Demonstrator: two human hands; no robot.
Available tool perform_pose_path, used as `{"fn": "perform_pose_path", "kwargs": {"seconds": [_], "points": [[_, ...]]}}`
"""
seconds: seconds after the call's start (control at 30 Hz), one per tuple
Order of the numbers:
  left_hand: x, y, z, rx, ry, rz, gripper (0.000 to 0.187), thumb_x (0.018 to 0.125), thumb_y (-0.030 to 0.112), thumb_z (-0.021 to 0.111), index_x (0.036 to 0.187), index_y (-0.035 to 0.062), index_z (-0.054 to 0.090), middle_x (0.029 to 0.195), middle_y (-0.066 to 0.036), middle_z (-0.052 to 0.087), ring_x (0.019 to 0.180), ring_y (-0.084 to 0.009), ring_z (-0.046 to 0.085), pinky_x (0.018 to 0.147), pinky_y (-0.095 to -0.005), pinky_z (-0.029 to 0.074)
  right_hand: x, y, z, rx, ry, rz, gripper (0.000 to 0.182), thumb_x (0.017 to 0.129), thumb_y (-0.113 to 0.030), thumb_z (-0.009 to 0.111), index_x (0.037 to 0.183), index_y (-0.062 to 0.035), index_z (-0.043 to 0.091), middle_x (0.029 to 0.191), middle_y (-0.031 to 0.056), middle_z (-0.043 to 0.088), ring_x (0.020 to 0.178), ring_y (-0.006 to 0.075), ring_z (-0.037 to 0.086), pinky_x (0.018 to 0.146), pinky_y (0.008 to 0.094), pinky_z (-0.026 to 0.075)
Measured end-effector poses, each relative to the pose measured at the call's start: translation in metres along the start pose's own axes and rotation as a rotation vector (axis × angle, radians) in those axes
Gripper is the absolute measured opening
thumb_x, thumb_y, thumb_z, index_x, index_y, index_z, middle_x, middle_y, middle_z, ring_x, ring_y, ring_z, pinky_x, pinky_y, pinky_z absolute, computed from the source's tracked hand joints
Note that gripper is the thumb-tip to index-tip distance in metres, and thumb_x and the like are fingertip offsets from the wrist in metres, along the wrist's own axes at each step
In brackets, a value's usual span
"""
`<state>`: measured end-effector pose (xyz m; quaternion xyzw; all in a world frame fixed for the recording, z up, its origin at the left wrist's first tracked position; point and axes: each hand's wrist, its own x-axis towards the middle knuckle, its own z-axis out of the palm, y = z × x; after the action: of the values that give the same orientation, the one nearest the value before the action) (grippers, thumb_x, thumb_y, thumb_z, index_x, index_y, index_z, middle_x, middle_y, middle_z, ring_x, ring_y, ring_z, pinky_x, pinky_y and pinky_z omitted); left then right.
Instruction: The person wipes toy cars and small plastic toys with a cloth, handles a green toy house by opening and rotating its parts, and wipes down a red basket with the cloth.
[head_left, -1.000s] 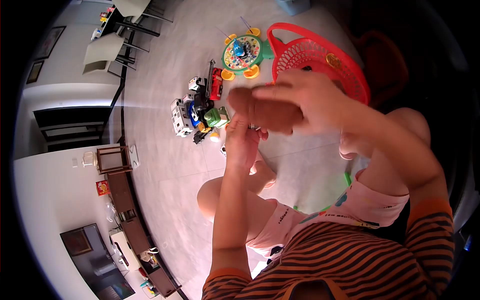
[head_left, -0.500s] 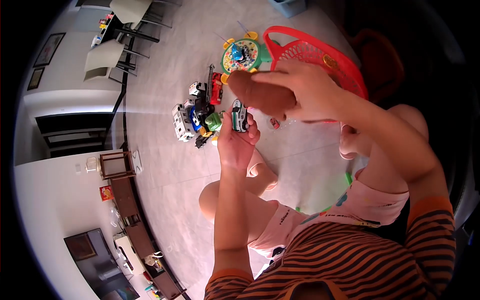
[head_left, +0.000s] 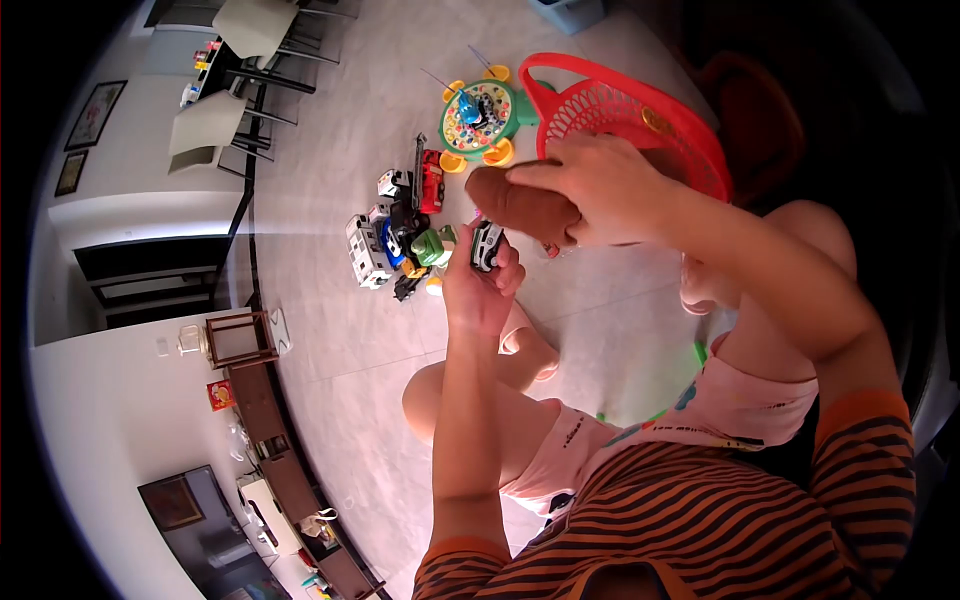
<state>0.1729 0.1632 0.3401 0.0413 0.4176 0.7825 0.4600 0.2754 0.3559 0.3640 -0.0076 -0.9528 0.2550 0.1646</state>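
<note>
Closed around a toy car (head_left: 487, 246), the left hand (head_left: 480, 287) holds it above the floor (head_left: 610, 320), just beside a brown cloth (head_left: 520, 203) clasped in the right hand (head_left: 612, 190). Wiping seems the step in hand; the next move calls for cloth against a steady car.

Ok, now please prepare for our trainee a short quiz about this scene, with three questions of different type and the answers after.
1. True or false: the left hand is empty.
2. Choose the colour of the cloth-like item held in the right hand: A) blue, B) brown, C) yellow.
3. Short answer: which handled container is beside the round green toy?

Key:
1. False; it holds a small toy car.
2. B.
3. The red basket.
</note>
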Motion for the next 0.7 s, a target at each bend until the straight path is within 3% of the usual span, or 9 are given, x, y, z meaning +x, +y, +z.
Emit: {"fn": "perform_pose_path", "kwargs": {"seconds": [0.17,0.27,0.33,0.43,0.5,0.53,0.63,0.7], "points": [[-0.002,0.006,-0.003,-0.078,-0.090,-0.012,0.037,0.097,0.038,0.037,0.108,0.0064,0.051,0.064,-0.004,0.045,0.048,-0.0121,0.036,0.043,-0.0242,0.027,0.001,0.006,-0.002,0.028,0.105,0.001,0.058,0.062,-0.021,0.073,0.117,-0.0195,0.056,0.097,0.0095,0.058,0.093,0.0289,0.057,0.077,0.0431,0.046],[0.000,0.003,-0.019,-0.120,-0.056,-0.036,0.034,0.097,0.035,0.037,0.105,0.0065,0.054,0.072,-0.005,0.051,0.053,-0.0128,0.040,0.046,-0.0259,0.031,-0.003,-0.008,-0.001,0.137,0.106,-0.207,0.059,0.060,-0.022,0.075,0.116,-0.0199,0.056,0.094,0.0084,0.058,0.090,0.0294,0.058,0.073,0.0411,0.047],[-0.003,-0.002,0.016,-0.053,0.271,0.008,0.028,0.095,0.028,0.039,0.104,0.0063,0.053,0.082,-0.006,0.055,0.058,-0.0138,0.045,0.047,-0.0267,0.032,-0.011,-0.016,0.005,0.123,0.050,-0.313,0.056,0.061,-0.025,0.074,0.114,-0.0206,0.056,0.094,0.0083,0.057,0.090,0.0290,0.058,0.075,0.0416,0.047],[0.005,-0.009,0.005,0.021,0.268,0.001,0.025,0.094,0.026,0.040,0.102,0.0062,0.053,0.074,-0.005,0.054,0.056,-0.0125,0.044,0.046,-0.0252,0.031,-0.014,-0.015,0.012,0.001,-0.011,-0.227,0.055,0.063,-0.025,0.073,0.115,-0.0203,0.056,0.095,0.0087,0.057,0.092,0.0279,0.057,0.077,0.0432,0.046],[0.003,0.003,-0.017,-0.015,-0.076,-0.112,0.025,0.094,0.027,0.040,0.101,0.0059,0.053,0.068,-0.005,0.052,0.054,-0.0122,0.042,0.046,-0.0240,0.030,-0.005,-0.003,0.017,-0.098,0.033,-0.136,0.048,0.065,-0.025,0.071,0.110,-0.0172,0.058,0.095,0.0099,0.058,0.091,0.0274,0.058,0.077,0.0432,0.046],[0.003,0.003,-0.014,0.033,0.030,-0.080,0.026,0.095,0.027,0.039,0.100,0.0057,0.053,0.060,-0.005,0.047,0.051,-0.0118,0.039,0.045,-0.0227,0.028,-0.002,0.003,0.013,-0.094,-0.001,-0.087,0.045,0.065,-0.024,0.070,0.108,-0.0166,0.058,0.094,0.0102,0.058,0.090,0.0279,0.059,0.076,0.0430,0.046],[-0.001,0.008,-0.007,-0.020,-0.075,-0.073,0.039,0.096,0.028,0.037,0.124,0.0023,0.044,0.066,-0.005,0.043,0.052,-0.0121,0.035,0.046,-0.0240,0.028,0.003,0.018,0.008,-0.085,-0.053,0.054,0.048,0.064,-0.019,0.070,0.110,-0.0158,0.059,0.091,0.0108,0.059,0.087,0.0296,0.060,0.074,0.0428,0.048],[-0.004,0.007,-0.003,-0.028,-0.068,-0.045,0.040,0.096,0.028,0.036,0.127,0.0020,0.041,0.067,-0.005,0.041,0.054,-0.0124,0.034,0.048,-0.0242,0.028,0.002,0.019,0.005,-0.084,-0.042,0.080,0.053,0.062,-0.018,0.071,0.113,-0.0162,0.058,0.092,0.0109,0.060,0.088,0.0299,0.060,0.074,0.0429,0.048]]}}
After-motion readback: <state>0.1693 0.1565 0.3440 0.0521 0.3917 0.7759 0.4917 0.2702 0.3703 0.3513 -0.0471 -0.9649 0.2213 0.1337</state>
